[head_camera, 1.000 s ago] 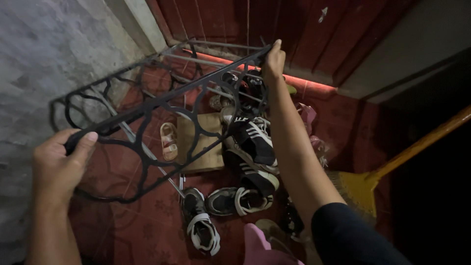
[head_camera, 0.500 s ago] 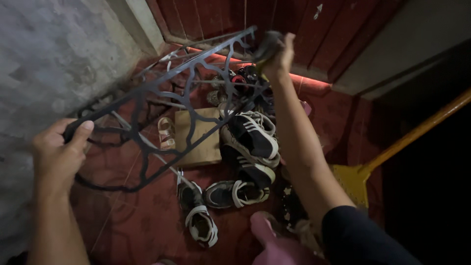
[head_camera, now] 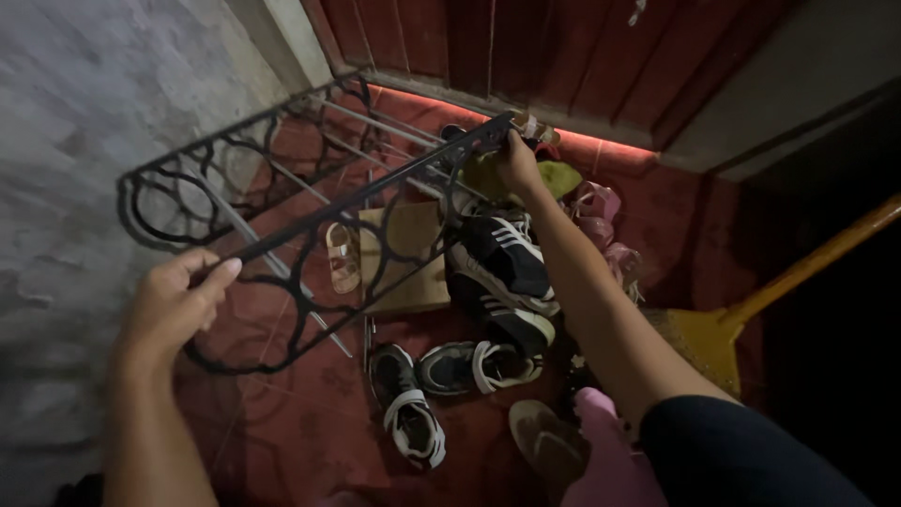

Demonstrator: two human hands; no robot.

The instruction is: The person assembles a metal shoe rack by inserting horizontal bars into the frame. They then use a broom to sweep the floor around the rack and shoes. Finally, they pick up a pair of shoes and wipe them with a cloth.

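1. The rack (head_camera: pixel 310 216) is a black metal frame: two side panels of looping scrollwork joined by thin silver rods.
2. It is held in the air over the red tiled floor (head_camera: pixel 282 422), just beside the grey wall (head_camera: pixel 94 94) and in front of the red door (head_camera: pixel 488 47).
3. Its long axis runs from lower left to upper right, from the left hand (head_camera: pixel 178 305) up to the right hand (head_camera: pixel 519 160); the far end points at the foot of the door. The near panel's top bar slopes upward along that line, and the frame is tilted.
4. The left hand is at the near end of the top bar, fingers loosely curled, thumb stretched along the bar; whether it grips firmly I cannot tell.
5. The right hand is closed around the far end of the same bar.
6. Under the rack lie a cardboard piece (head_camera: pixel 404 258), a small sandal (head_camera: pixel 342 258) and several black-and-white shoes (head_camera: pixel 502 272).
7. A yellow broom (head_camera: pixel 751 319) lies to the right, and pink sandals (head_camera: pixel 596 211) sit near the door.
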